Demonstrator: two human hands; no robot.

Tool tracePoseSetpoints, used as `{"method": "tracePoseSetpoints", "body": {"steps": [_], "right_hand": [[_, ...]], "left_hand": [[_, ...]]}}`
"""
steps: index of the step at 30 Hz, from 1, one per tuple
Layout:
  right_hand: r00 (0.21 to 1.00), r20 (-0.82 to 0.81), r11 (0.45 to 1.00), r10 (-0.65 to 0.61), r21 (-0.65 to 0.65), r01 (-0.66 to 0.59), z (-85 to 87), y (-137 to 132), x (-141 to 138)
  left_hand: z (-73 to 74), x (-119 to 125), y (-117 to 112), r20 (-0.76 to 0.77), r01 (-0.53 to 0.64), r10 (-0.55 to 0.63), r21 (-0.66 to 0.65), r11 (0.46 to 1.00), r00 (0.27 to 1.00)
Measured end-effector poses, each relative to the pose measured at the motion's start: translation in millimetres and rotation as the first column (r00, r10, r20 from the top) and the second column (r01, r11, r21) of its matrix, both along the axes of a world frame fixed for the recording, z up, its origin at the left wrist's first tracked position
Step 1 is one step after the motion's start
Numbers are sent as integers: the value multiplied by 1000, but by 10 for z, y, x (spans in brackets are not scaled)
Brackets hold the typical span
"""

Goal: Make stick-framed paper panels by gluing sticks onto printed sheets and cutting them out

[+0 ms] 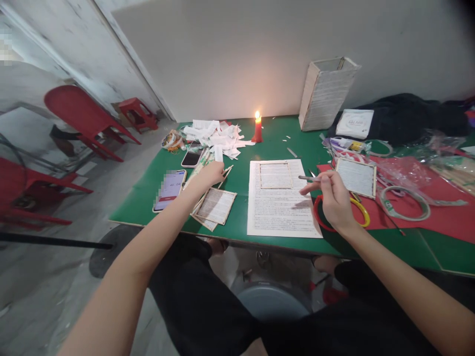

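My left hand (212,174) is stretched out over the left part of the table, its fingers curled down by several thin sticks (227,174) and a white paper strip (218,152); what it holds, if anything, is hidden. Tweezers (308,178) are pinched in my right hand (334,198), pointing left above a printed sheet (274,217). On that sheet lies a thin rectangular stick frame (276,176). Papered frames (217,205) lie in a small stack below my left hand. Another papered frame (356,177) is just beyond my right hand.
A lit red candle (257,129) stands at the back, beside a heap of paper strips (217,133). Two phones, one with a lit screen (169,190), lie left. A tall papered box (328,94) stands behind. Tape rolls (406,203), scissors (359,212) and plastic bags (404,173) crowd the right.
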State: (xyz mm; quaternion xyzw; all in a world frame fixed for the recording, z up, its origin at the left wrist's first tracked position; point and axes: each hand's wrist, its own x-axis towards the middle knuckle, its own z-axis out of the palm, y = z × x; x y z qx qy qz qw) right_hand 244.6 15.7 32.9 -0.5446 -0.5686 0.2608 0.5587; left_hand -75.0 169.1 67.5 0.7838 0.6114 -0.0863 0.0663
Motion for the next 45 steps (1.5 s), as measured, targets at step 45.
{"method": "tracePoseSetpoints", "body": {"steps": [45], "right_hand": [[870,-492,970,2,-212,-122,-283,52,-173]], "left_hand": [[-430,1152,-1295,174,431,-460,179,884,871]]}}
